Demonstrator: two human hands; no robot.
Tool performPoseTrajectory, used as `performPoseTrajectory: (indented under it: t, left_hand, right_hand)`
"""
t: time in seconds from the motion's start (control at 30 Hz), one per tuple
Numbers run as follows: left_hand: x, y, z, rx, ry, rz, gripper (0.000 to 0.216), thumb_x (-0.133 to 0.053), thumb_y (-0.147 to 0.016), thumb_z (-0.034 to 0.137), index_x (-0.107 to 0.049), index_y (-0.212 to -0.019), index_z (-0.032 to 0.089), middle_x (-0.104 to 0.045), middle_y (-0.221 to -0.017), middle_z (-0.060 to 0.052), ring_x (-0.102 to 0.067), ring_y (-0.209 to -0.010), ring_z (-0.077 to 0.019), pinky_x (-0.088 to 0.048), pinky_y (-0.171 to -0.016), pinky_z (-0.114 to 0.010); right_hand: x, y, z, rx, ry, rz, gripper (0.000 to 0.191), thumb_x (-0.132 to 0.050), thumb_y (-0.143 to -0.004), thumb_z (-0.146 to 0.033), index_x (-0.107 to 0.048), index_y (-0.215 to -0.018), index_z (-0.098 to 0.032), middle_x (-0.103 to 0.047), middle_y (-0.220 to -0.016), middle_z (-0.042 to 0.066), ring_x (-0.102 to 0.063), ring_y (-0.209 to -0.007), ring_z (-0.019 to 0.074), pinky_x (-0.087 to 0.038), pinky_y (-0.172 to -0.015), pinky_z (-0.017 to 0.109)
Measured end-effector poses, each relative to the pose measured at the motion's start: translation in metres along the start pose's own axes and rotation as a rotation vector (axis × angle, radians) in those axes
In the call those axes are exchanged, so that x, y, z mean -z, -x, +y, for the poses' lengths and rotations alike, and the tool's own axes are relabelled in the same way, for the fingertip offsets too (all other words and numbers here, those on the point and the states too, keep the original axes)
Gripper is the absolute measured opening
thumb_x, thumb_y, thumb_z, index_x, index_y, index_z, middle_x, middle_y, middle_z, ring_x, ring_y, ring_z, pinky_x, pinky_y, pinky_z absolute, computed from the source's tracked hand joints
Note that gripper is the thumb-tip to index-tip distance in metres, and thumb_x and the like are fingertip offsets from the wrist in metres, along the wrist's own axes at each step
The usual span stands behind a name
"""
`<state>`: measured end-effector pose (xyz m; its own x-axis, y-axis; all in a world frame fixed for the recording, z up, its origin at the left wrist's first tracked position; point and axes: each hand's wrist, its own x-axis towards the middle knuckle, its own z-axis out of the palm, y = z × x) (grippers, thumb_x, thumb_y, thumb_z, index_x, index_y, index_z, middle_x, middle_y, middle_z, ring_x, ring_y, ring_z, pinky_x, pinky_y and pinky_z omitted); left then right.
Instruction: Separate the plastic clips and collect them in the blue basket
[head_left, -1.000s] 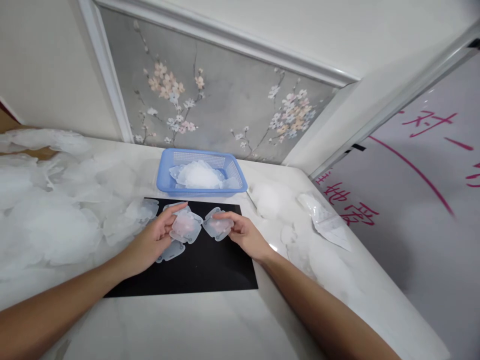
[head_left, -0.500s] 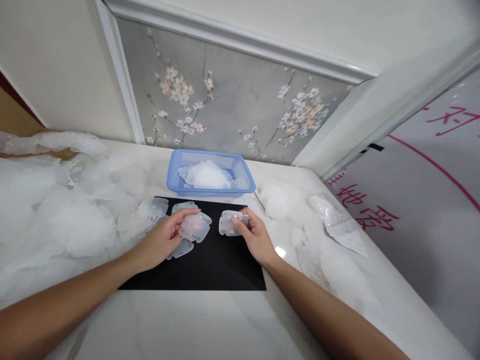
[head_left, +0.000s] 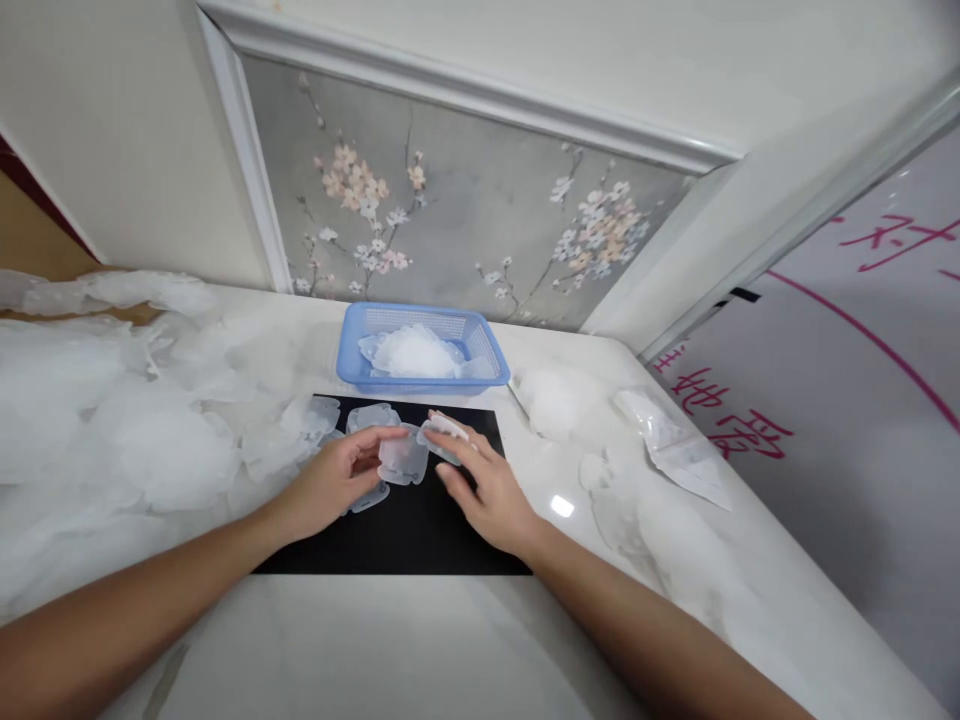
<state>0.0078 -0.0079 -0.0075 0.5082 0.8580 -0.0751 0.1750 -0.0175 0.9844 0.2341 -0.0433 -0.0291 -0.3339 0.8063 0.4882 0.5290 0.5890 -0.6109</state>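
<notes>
My left hand (head_left: pixel 339 480) is closed on a translucent white plastic piece (head_left: pixel 403 456) over the black mat (head_left: pixel 420 530). My right hand (head_left: pixel 480 485) meets it from the right, thumb and forefinger pinching a second translucent piece (head_left: pixel 442 433) whose edge touches the first one. Two more such pieces lie flat on the mat, one at its back edge (head_left: pixel 372 415) and one partly under my left hand (head_left: pixel 367 498).
A blue plastic basket (head_left: pixel 480 355) holding several translucent pieces stands behind the mat by the flowered wall panel. A big heap of the same pieces (head_left: pixel 135 420) fills the table's left. Smaller heaps (head_left: pixel 551 400) and a clear bag (head_left: pixel 671 440) lie to the right.
My right hand has brought its piece leftward until it touches the piece in my left hand. The left hand has turned its piece more upright. The view shifted slightly.
</notes>
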Motion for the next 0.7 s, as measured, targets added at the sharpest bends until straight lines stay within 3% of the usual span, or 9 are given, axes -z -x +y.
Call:
performPoseTrajectory:
  t: [0.13, 0.2, 0.3, 0.4, 0.5, 0.6, 0.7]
  left_hand:
    - [-0.004, 0.001, 0.000, -0.065, -0.082, 0.019, 0.043, -0.064, -0.079, 0.021, -0.063, -0.122, 0.022, -0.071, -0.122, -0.006, -0.066, -0.110, -0.0244, -0.050, -0.100, -0.039]
    - [-0.006, 0.001, 0.001, -0.087, -0.111, 0.007, 0.040, -0.063, -0.081, 0.021, -0.062, -0.121, 0.022, -0.071, -0.120, -0.005, -0.067, -0.107, -0.0233, -0.050, -0.099, -0.038]
    - [-0.009, 0.003, 0.003, -0.112, -0.131, -0.002, 0.036, -0.063, -0.082, 0.022, -0.062, -0.118, 0.022, -0.071, -0.117, -0.005, -0.067, -0.106, -0.0231, -0.050, -0.098, -0.037]
    - [-0.011, 0.006, 0.006, -0.123, -0.157, -0.030, 0.031, -0.062, -0.084, 0.026, -0.063, -0.116, 0.024, -0.071, -0.117, -0.005, -0.065, -0.108, -0.0235, -0.049, -0.099, -0.038]
    - [-0.009, 0.008, 0.010, -0.141, -0.225, 0.022, 0.038, -0.060, -0.086, 0.028, -0.055, -0.123, 0.026, -0.071, -0.117, -0.005, -0.064, -0.112, -0.0237, -0.046, -0.103, -0.041]
    - [0.000, 0.005, 0.010, -0.168, -0.454, 0.227, 0.037, -0.051, -0.089, 0.027, -0.052, -0.126, 0.024, -0.067, -0.123, -0.009, -0.059, -0.119, -0.0279, -0.041, -0.106, -0.049]
    - [0.009, -0.001, 0.000, -0.207, -0.705, 0.354, 0.039, -0.051, -0.085, 0.024, -0.057, -0.124, 0.018, -0.059, -0.134, -0.016, -0.047, -0.132, -0.0371, -0.030, -0.112, -0.056]
  right_hand:
    - [-0.007, -0.002, -0.004, 0.170, 0.138, -0.129, 0.084, -0.065, -0.090, -0.029, -0.015, -0.157, -0.029, -0.033, -0.158, 0.015, -0.035, -0.145, 0.0285, -0.040, -0.110, 0.051]
    - [-0.010, -0.003, -0.003, 0.185, 0.172, -0.138, 0.087, -0.064, -0.090, -0.025, -0.009, -0.157, -0.028, -0.031, -0.159, 0.017, -0.033, -0.146, 0.0284, -0.040, -0.109, 0.051]
    - [-0.011, -0.005, -0.003, 0.188, 0.147, -0.092, 0.074, -0.060, -0.092, -0.021, -0.021, -0.155, -0.026, -0.034, -0.157, 0.016, -0.035, -0.144, 0.0279, -0.041, -0.108, 0.051]
    - [-0.009, -0.005, -0.006, 0.162, 0.030, -0.032, 0.047, -0.057, -0.093, -0.021, -0.049, -0.139, -0.027, -0.049, -0.148, 0.013, -0.047, -0.136, 0.0276, -0.042, -0.106, 0.049]
    - [-0.004, -0.004, -0.009, -0.017, -0.128, 0.073, 0.013, -0.052, -0.096, -0.026, -0.064, -0.101, -0.026, -0.068, -0.123, 0.009, -0.063, -0.116, 0.0258, -0.048, -0.096, 0.044]
    - [-0.001, -0.004, -0.006, -0.329, -0.273, 0.212, 0.024, -0.053, -0.094, -0.037, -0.051, -0.074, -0.024, -0.072, -0.089, 0.006, -0.067, -0.087, 0.0237, -0.052, -0.079, 0.038]
    - [0.001, -0.007, 0.001, -0.508, -0.382, 0.301, 0.025, -0.061, -0.088, -0.042, -0.046, -0.078, -0.024, -0.066, -0.075, 0.000, -0.063, -0.072, 0.0196, -0.052, -0.071, 0.034]
